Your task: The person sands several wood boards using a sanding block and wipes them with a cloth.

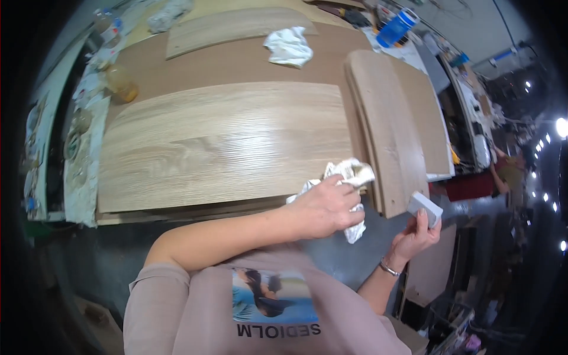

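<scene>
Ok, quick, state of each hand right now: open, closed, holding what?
Left hand: closed, holding a crumpled white cloth.
Right hand: closed, holding a small pale block between thumb and fingers.

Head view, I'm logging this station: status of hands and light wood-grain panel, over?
Left hand clutching crumpled white cloth. Right hand pinching small white rectangular block. Light wood-grain panel lying flat; left hand, cloth hide near right corner.

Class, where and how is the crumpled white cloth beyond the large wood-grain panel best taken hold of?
Probably pinch the white cloth by its middle folds, coming from above: it lies crumpled in a loose heap, nothing covers it, and the raised folds give something to gather.
</scene>
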{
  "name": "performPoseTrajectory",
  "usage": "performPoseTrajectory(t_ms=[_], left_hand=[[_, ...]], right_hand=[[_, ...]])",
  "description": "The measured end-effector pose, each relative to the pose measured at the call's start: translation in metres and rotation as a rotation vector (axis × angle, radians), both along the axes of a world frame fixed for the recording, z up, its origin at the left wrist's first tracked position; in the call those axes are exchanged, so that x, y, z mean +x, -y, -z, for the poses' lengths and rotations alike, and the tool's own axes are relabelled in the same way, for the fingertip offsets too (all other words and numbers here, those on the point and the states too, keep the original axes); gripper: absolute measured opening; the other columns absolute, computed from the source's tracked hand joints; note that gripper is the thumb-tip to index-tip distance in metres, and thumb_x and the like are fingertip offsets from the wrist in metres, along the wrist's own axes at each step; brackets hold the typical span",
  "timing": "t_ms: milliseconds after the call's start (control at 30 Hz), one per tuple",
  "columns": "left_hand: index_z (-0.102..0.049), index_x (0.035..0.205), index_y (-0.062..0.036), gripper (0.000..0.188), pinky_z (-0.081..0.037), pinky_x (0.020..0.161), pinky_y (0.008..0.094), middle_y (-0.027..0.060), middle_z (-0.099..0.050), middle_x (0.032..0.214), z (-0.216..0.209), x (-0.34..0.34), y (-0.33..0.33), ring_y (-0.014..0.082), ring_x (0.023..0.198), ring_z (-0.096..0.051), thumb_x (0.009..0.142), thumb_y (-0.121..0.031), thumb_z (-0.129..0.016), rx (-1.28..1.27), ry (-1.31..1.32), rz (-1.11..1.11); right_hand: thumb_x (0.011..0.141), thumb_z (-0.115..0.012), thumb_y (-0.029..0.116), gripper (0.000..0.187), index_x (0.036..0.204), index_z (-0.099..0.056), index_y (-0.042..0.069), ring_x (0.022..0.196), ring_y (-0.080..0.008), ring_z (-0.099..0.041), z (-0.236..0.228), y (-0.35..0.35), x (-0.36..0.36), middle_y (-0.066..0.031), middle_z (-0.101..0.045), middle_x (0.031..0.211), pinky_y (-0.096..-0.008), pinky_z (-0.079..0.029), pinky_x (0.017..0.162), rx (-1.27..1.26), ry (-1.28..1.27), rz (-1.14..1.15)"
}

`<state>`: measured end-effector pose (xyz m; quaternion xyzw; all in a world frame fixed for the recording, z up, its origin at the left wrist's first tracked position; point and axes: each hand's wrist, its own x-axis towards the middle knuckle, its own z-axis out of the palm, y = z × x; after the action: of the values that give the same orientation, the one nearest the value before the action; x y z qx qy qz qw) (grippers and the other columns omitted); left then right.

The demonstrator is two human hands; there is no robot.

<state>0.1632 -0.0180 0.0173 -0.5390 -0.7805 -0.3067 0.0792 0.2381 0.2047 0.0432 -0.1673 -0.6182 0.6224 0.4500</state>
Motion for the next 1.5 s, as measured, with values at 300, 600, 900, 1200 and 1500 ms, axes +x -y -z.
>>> performPoseTrajectory(t_ms=[300,600,900,1200,1500], left_hand=[[-0.074,0.112,-0.0175,0.038,-0.041,0.107,0.0493,0.0076,-0.068,0.123,0.019,0.067,0.29,0.0271,0.12,-0.061,0.075,-0.025,-0.074,-0.036,-0.017,-0.919],[-0.073,0.086,-0.0013,0.028,-0.055,0.071,0.0362,0.0121,-0.074,0.085,-0.032,0.162,0.397,0.0257,0.075,-0.071,0.064,-0.015,-0.084,0.454,0.195,-1.465],[-0.076,0.105,-0.0121,0.042,-0.045,0.058,0.0315,-0.0006,-0.065,0.078,-0.052,0.11,0.325,0.0178,0.065,-0.064,0.064,-0.019,-0.074,0.329,-0.144,-0.922],[-0.072,0.1,-0.0053,0.047,-0.054,0.073,0.0374,0.0123,-0.07,0.09,-0.057,0.092,0.434,0.0302,0.081,-0.068,0.057,-0.015,-0.088,0.514,-0.094,-1.248],[-0.072,0.09,-0.0109,0.033,-0.051,0.072,0.0379,0.0041,-0.068,0.086,-0.003,0.067,0.355,0.0245,0.08,-0.067,0.062,-0.027,-0.08,0.177,0.013,-0.91]], right_hand=[[0.088,-0.067,0.0,0.011,0.098,-0.064,-0.002,0.06,-0.0013,-0.038,0.011,0.05,-0.041,0.0031,-0.053,0.076,-0.0197,-0.026,0.051,0.07,0.118,-0.322],[0.06,-0.069,-0.002,0.046,0.106,-0.068,0.0,0.071,-0.0267,-0.064,-0.024,0.235,-0.084,-0.0156,-0.066,0.085,-0.0318,-0.05,0.066,0.917,-0.09,-0.832],[0.063,-0.068,-0.007,0.037,0.099,-0.066,0.001,0.057,-0.028,-0.054,-0.039,0.366,-0.043,-0.0104,-0.053,0.07,-0.0377,-0.045,0.051,1.062,-0.197,-1.167],[0.073,-0.076,0.002,0.034,0.106,-0.07,0.0,0.086,-0.0138,-0.069,0.003,0.37,-0.06,-0.0106,-0.072,0.092,-0.0266,-0.054,0.077,0.26,0.194,-1.107],[0.074,-0.081,0.012,0.03,0.099,-0.071,0.0,0.069,-0.0112,-0.061,-0.036,0.417,-0.095,-0.0069,-0.069,0.082,-0.0269,-0.049,0.061,0.584,0.177,-1.037]])
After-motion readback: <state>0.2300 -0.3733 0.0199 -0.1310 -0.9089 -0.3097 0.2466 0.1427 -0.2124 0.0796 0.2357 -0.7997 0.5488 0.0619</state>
